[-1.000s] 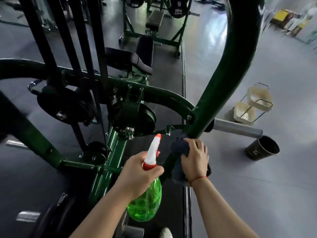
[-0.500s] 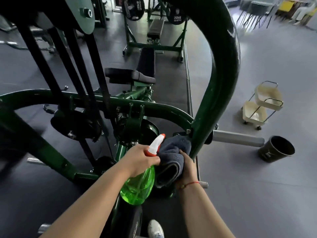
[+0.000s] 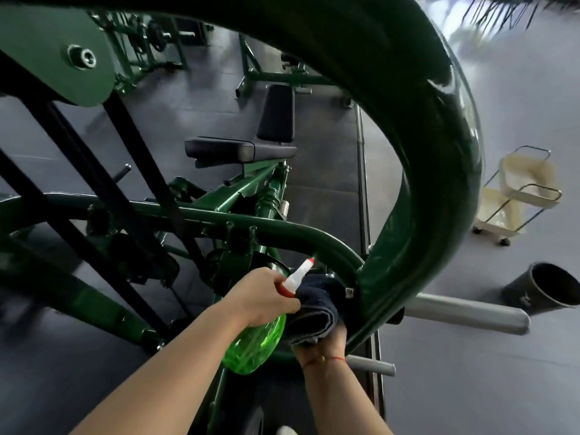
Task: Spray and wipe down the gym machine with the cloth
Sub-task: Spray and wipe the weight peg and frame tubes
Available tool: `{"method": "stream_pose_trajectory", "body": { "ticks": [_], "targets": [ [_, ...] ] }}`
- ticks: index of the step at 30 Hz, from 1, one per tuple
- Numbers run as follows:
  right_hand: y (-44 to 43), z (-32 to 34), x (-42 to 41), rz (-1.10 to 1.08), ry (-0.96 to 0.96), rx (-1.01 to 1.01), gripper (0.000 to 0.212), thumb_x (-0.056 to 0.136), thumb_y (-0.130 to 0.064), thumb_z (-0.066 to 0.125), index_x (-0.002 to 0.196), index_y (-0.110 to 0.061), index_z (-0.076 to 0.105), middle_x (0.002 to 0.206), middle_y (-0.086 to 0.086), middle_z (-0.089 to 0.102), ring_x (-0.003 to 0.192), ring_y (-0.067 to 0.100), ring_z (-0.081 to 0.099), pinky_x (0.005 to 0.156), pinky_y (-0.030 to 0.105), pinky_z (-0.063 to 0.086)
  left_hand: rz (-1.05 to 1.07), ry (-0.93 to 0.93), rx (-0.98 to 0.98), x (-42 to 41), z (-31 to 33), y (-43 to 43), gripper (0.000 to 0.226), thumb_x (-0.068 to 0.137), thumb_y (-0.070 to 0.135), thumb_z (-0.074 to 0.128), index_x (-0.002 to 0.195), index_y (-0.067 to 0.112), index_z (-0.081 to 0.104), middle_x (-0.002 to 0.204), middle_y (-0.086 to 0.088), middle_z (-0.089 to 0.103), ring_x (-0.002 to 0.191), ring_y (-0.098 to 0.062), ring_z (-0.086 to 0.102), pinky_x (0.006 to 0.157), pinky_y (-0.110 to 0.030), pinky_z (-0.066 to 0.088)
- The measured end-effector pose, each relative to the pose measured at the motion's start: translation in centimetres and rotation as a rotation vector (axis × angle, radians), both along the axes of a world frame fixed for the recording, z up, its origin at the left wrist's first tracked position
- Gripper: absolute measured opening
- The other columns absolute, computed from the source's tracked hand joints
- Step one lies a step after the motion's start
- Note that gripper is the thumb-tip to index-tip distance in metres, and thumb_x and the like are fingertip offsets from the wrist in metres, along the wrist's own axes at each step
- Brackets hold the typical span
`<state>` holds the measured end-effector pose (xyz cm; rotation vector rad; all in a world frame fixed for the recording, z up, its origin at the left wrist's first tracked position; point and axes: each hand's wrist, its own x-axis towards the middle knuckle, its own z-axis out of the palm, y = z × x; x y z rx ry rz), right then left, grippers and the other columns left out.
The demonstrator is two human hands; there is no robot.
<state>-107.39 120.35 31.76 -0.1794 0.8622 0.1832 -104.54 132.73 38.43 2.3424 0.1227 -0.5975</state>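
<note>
A dark green gym machine fills the view, its thick curved arm (image 3: 439,171) sweeping from the top down to a joint at centre right. My left hand (image 3: 260,296) grips a green spray bottle (image 3: 254,343) with a white and red nozzle pointing up toward a lower green tube (image 3: 301,237). My right hand (image 3: 326,343) is mostly hidden under a folded dark blue cloth (image 3: 317,309), which it holds against the base of the curved arm. A red string circles my right wrist.
The machine's black padded seat (image 3: 238,149) sits behind the frame. Black belts (image 3: 103,183) cross diagonally at left. A grey sleeve bar (image 3: 467,315) juts right from the joint. On the grey floor stand a dark bucket (image 3: 546,290) and a cream wire cart (image 3: 521,196).
The view has tilted up and closer to the curved arm. My right hand turned under the cloth and slid it up the arm's base. The bottle stayed beside it.
</note>
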Motion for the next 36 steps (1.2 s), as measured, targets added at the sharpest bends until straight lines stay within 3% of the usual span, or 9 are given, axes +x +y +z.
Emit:
{"method": "stream_pose_trajectory", "body": {
  "ticks": [5,11,15,17,19,23,28,32,36],
  "targets": [
    [1.3,-0.2,2.6,-0.023,-0.046,-0.067,0.044,0.104,-0.041,0.033,0.098,-0.009,0.064,0.072,0.014,0.073,0.060,0.031,0.071,0.050,0.036,0.057,0.067,-0.028,-0.008,0.8,0.3,0.8,0.014,0.074,0.032,0.073,0.082,0.021,0.068,0.064,0.006,0.061,0.051,-0.009,0.052,0.050,-0.024,0.042],
    [4.9,3.6,7.0,0.205,-0.052,-0.176,0.045,0.098,-0.033,0.037,0.116,-0.002,0.064,0.111,0.023,0.067,0.105,0.039,0.060,0.095,0.045,0.049,0.240,-0.058,-0.044,0.5,1.9,4.8,0.017,0.082,0.027,0.071,0.080,0.011,0.064,0.055,0.008,0.049,0.044,-0.007,0.042,0.048,-0.023,0.036],
    [9.2,0.6,12.0,0.396,0.010,-0.295,0.047,0.081,-0.025,0.062,0.125,-0.008,0.060,0.111,0.019,0.070,0.094,0.035,0.070,0.075,0.050,0.058,0.312,-0.136,0.006,-0.6,3.3,7.5,0.023,0.081,0.025,0.071,0.078,0.005,0.060,0.050,0.010,0.047,0.043,-0.005,0.041,0.051,-0.025,0.038],
    [9.7,2.3,12.1,0.412,0.012,-0.284,0.027,0.089,-0.023,0.056,0.114,-0.013,0.058,0.094,0.007,0.074,0.089,0.026,0.070,0.069,0.039,0.060,0.339,-0.161,0.023,-1.1,3.7,8.4,0.026,0.081,0.026,0.071,0.073,0.007,0.056,0.048,0.011,0.046,0.043,-0.005,0.040,0.052,-0.026,0.037],
    [9.1,4.6,11.4,0.398,-0.015,-0.268,0.023,0.104,-0.013,0.033,0.102,-0.014,0.056,0.102,0.010,0.070,0.103,0.026,0.064,0.076,0.032,0.056,0.346,-0.164,0.023,-1.5,3.9,8.8,0.026,0.082,0.025,0.072,0.068,0.014,0.052,0.046,0.012,0.045,0.042,-0.004,0.039,0.051,-0.024,0.036],
    [5.3,6.3,11.5,0.235,0.098,-0.220,0.038,0.105,-0.023,0.030,0.123,-0.013,0.061,0.140,0.011,0.054,0.131,0.035,0.049,0.101,0.046,0.043,0.340,-0.152,-0.028,-1.6,3.6,8.3,0.021,0.084,0.025,0.072,0.079,0.008,0.060,0.047,0.012,0.044,0.042,-0.005,0.038,0.047,-0.021,0.035],
    [2.8,7.1,11.1,-0.123,0.050,-0.126,0.035,0.101,-0.026,0.042,0.110,-0.007,0.070,0.119,0.018,0.068,0.107,0.038,0.066,0.094,0.054,0.052,0.321,-0.178,-0.111,-1.1,2.7,6.6,0.020,0.084,0.022,0.073,0.092,0.005,0.067,0.050,0.010,0.046,0.044,-0.007,0.040,0.053,-0.027,0.038],
    [4.1,8.5,9.0,-0.064,-0.044,-0.558,0.070,0.085,-0.013,0.070,0.146,-0.020,0.038,0.134,0.007,0.050,0.109,0.028,0.062,0.095,0.053,0.051,0.316,-0.201,-0.182,-0.7,2.6,5.9,0.028,0.084,0.025,0.077,0.069,0.009,0.060,0.053,0.008,0.049,0.049,-0.007,0.043,0.057,-0.030,0.035],
    [2.8,8.1,8.3,-0.024,-0.108,-1.601,0.070,0.083,0.001,0.069,0.146,-0.015,0.045,0.145,0.010,0.040,0.130,0.030,0.043,0.112,0.041,0.034,0.340,-0.206,-0.140,-0.9,2.7,6.6,0.021,0.084,0.023,0.074,0.089,0.004,0.067,0.048,0.011,0.046,0.042,-0.005,0.039,0.054,-0.027,0.037]
  ]
}}
